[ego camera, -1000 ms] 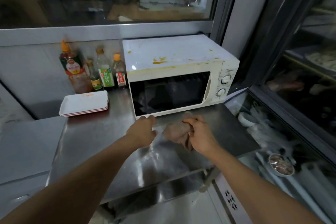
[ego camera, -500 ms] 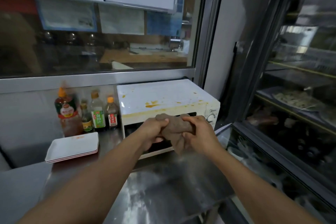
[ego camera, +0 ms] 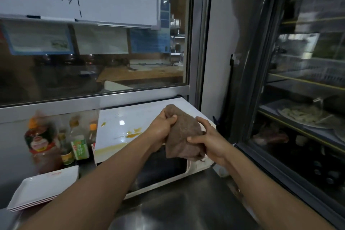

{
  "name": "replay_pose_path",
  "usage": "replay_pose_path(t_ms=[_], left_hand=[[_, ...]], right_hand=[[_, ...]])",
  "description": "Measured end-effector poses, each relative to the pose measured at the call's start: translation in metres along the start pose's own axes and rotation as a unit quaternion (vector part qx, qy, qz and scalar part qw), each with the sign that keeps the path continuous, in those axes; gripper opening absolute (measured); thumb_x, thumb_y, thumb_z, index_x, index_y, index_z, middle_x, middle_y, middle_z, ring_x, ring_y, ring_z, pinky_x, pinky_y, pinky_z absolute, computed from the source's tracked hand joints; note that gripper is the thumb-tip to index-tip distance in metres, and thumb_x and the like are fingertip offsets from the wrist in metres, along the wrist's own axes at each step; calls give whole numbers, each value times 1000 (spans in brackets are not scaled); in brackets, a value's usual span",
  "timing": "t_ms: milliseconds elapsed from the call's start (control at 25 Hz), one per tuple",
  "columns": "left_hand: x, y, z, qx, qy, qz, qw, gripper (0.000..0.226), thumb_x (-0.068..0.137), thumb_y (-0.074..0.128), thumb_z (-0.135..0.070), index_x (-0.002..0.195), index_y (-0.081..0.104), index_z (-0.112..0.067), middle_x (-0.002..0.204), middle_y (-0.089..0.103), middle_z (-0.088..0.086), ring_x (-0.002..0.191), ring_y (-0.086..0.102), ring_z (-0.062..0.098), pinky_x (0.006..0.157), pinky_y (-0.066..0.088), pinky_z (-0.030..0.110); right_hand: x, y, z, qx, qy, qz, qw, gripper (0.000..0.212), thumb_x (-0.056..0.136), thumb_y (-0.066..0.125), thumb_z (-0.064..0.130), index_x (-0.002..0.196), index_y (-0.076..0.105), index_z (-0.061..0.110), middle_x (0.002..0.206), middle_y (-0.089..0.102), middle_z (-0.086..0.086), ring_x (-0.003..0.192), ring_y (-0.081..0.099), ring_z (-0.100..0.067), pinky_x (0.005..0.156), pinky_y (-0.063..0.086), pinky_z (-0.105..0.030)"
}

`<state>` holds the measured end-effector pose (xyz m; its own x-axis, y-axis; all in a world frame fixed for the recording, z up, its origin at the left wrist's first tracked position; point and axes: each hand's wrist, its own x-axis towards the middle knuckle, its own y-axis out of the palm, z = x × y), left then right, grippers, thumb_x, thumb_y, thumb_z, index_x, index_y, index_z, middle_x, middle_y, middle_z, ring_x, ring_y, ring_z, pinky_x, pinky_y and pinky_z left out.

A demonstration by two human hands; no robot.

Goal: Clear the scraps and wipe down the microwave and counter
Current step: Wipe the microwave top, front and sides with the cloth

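While raised over the stained microwave (ego camera: 119,127), brown cloth (ego camera: 183,136) gripped at its top by left hand (ego camera: 161,130), pinched along its side by right hand (ego camera: 211,142). Bottles (ego camera: 56,142) and plates (ego camera: 43,188) left of microwave.

The steel counter (ego camera: 186,211) carries a microwave (ego camera: 119,129), sauce bottles (ego camera: 61,142) beside it — and stacked white plates (ego camera: 41,190) in front.

Two bare forearms enter from the lower edge, no sleeves showing. Left hand (ego camera: 160,129) and right hand (ego camera: 211,141): no gloves, rings, watch or bands visible.
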<state>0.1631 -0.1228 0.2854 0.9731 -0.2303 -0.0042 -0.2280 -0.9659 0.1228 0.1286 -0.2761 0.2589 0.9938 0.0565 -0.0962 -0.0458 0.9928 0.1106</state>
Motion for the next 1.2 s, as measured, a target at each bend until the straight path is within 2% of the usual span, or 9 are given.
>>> replay_pose_path(t_ms=[120,200,320,480,640,760,880,1040,1200], left_hand=[[42,14,5,85,-3,-28,996,19,100,42,-12,116,50,-16,106,61,8,85,59,13,68,50,25],[71,26,11,132,-33,-66,989,14,97,49,-13,111,49,-19,101,61,7,77,57,14,62,48,26],[113,39,22,148,-72,-118,979,33,89,61,-12,118,44,-13,107,62,15,73,58,17,59,49,27],[146,43,44,289,-80,-155,941,55,82,65,-9,130,38,-12,111,61,14,89,62,26,73,55,33],[153,25,54,535,-32,-156,830,49,85,60,-8,131,45,-16,126,55,7,107,56,24,85,46,27],[154,-4,55,633,-51,-154,757,43,90,51,-18,132,46,-23,132,54,4,122,48,24,99,42,38],[145,-31,54,688,-96,-142,705,37,89,48,-22,126,52,-27,126,56,-1,117,51,24,98,36,39],[134,-62,57,691,-73,-120,709,31,88,43,-18,114,58,-23,117,60,-3,108,55,23,93,39,39],[130,-80,52,627,-35,-92,772,31,90,49,-18,120,53,-15,116,64,5,105,58,25,86,48,35]], right_hand=[[40,-39,7,-28,-37,-29,998,60,81,66,-3,129,48,30,120,57,-13,103,62,-27,79,56,-35],[70,-63,13,-126,-73,-57,988,43,85,63,2,119,57,27,121,57,-10,102,60,-22,76,54,-28],[117,-90,19,-284,-129,-114,943,31,87,62,9,116,61,21,118,58,-8,103,57,-21,89,48,-28],[162,-108,3,-458,-148,-104,870,38,90,58,16,128,53,19,130,42,-11,114,45,-23,99,36,-27],[177,-105,-18,-584,-177,-74,789,53,91,53,37,139,36,26,149,15,-10,137,16,-31,114,24,-44],[181,-95,-32,-638,-209,56,739,53,94,37,51,143,29,33,151,22,2,140,19,-25,115,16,-46],[192,-90,-39,-687,-165,56,705,55,95,23,57,146,16,40,158,12,8,145,6,-22,116,1,-53],[190,-48,-45,-689,-168,80,700,55,96,15,54,148,5,39,160,2,8,147,-4,-23,116,-4,-54],[173,26,-60,-665,-227,121,701,64,86,1,58,145,9,38,159,8,6,147,0,-25,117,-4,-50]])
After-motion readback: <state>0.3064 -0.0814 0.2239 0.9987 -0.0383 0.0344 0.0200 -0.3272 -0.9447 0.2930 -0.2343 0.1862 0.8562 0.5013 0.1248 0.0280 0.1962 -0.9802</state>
